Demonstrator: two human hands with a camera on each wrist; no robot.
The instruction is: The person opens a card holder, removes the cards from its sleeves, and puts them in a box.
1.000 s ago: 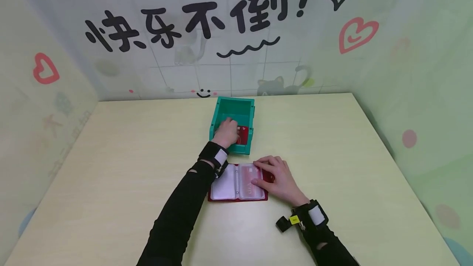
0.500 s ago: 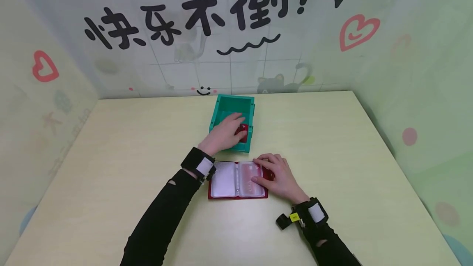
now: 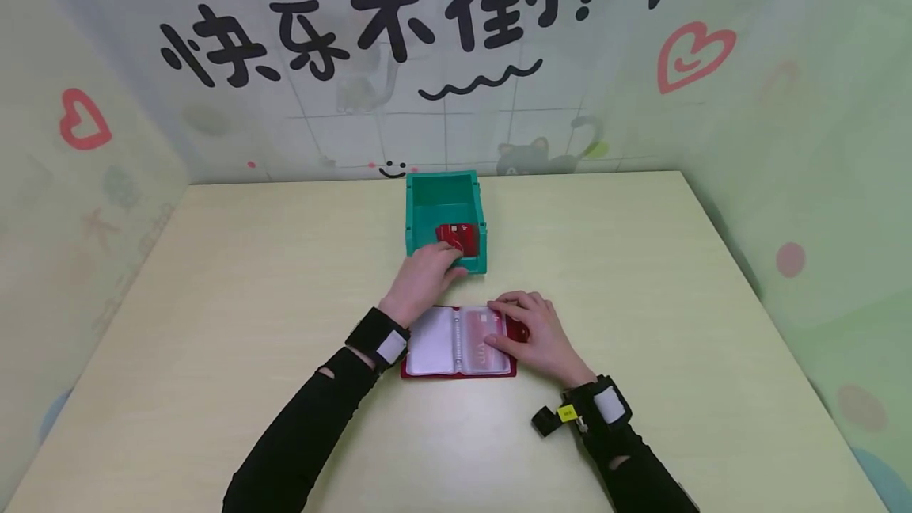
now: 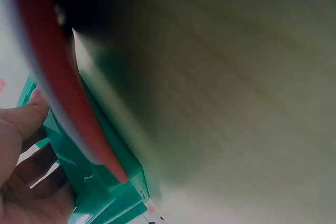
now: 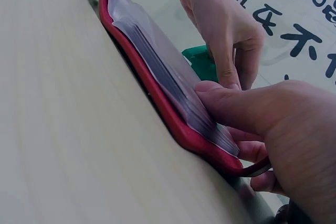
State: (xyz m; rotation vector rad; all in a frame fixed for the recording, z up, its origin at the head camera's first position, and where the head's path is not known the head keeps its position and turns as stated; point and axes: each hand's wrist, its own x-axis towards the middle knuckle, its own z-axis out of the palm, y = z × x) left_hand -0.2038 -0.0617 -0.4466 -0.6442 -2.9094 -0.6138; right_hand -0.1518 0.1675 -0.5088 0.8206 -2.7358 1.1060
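Note:
An open red card holder (image 3: 432, 345) with ring-bound clear sleeves lies on the table; a pinkish card (image 3: 479, 339) shows through its right sleeve. My right hand (image 3: 540, 339) pinches the holder's right side, thumb (image 5: 220, 95) on top of the sleeves and fingers by the cover's edge. Beyond it stands a green plastic box (image 3: 442, 190) with red cards (image 3: 463, 237) near its front right corner. My left hand (image 3: 420, 279) grips the box's near rim, fingers over it and thumb outside. In the left wrist view, the holder's red cover (image 4: 63, 77) crosses blurred in front.
The box stands near the table's (image 3: 285, 260) back edge, close to the printed backdrop (image 3: 321, 133). Printed side panels border the table left and right. A small black camera (image 3: 546, 421) sticks out from my right wrist band.
My left hand has come out of the box's inside to its near rim. The box has turned slightly and moved back, uncovering the red cards. My right hand has stayed on the card holder.

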